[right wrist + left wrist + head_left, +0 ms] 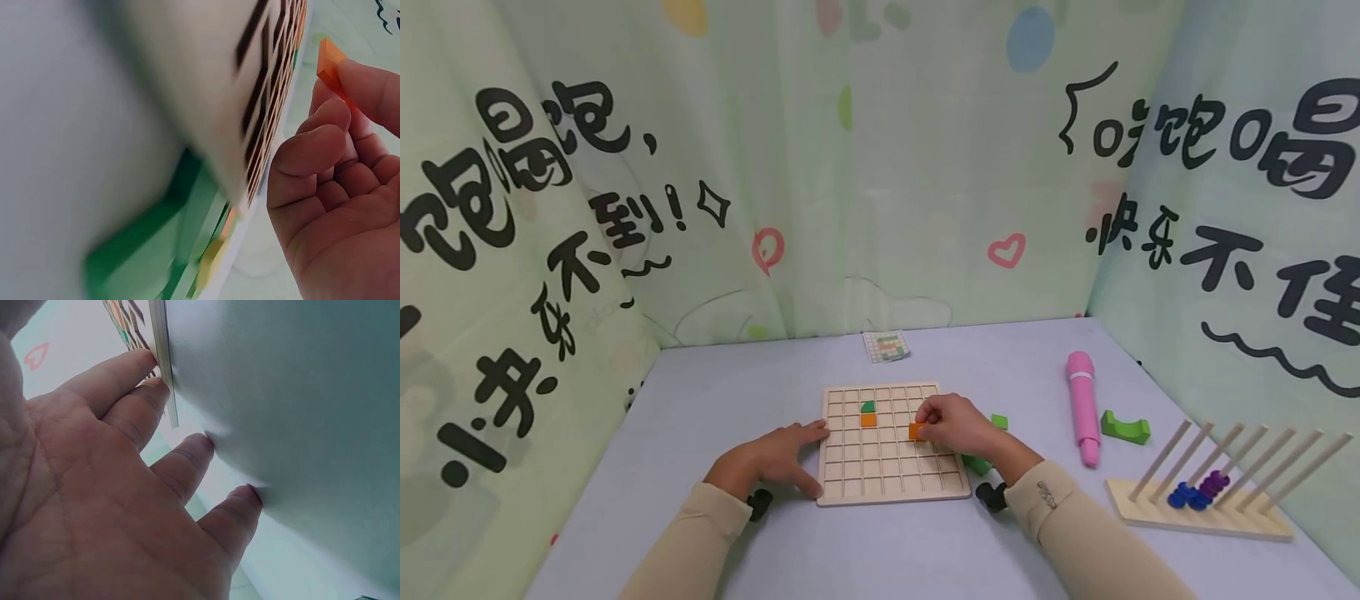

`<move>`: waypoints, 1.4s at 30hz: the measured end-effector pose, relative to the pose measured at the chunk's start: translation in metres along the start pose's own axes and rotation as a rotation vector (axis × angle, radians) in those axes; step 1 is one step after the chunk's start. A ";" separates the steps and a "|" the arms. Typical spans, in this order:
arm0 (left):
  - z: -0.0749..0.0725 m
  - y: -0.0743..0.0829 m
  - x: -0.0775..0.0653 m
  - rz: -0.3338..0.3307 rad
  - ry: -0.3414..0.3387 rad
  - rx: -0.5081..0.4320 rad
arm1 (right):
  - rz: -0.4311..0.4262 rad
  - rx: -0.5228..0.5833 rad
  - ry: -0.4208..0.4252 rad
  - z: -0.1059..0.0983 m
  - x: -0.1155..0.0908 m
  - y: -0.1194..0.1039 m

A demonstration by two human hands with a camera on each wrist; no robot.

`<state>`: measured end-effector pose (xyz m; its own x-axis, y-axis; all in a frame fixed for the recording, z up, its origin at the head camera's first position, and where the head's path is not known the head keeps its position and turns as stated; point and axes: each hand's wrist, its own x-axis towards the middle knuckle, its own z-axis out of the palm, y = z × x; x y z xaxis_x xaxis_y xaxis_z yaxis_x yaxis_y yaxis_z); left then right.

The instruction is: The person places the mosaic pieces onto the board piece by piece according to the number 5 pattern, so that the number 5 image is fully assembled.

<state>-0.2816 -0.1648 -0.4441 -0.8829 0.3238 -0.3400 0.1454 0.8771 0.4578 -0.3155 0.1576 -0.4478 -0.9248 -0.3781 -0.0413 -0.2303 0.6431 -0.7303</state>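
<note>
A wooden grid board (891, 502) lies flat on the table. On it sit an orange square tile (868, 420) and, just beyond that, a green piece (868, 407) with a curved edge. My left hand (778, 457) is spread at the board's left side; in the left wrist view, two fingertips (147, 359) touch the board's edge. Over the board's right half, my right hand (958, 427) pinches another orange tile (330, 62) between thumb and finger. The right wrist view shows that tile raised and tilted, its other fingers curled beneath.
Green blocks (977, 464) lie partly hidden under the right forearm, near a light green block (999, 422). Farther right are a pink pen-shaped object (1082, 404), a green arched block (1125, 428) and a peg stand (1210, 522) with beads. A patterned card (886, 346) lies behind the board.
</note>
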 end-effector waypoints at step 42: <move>-0.003 -0.004 -0.002 0.044 -0.005 0.006 | -0.026 -0.169 -0.071 0.048 0.046 -0.050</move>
<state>-0.2819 -0.1700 -0.4434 -0.8734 0.3637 -0.3239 0.1867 0.8643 0.4670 -0.3317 0.0765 -0.4455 -0.8958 -0.4379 -0.0765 -0.3066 0.7333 -0.6068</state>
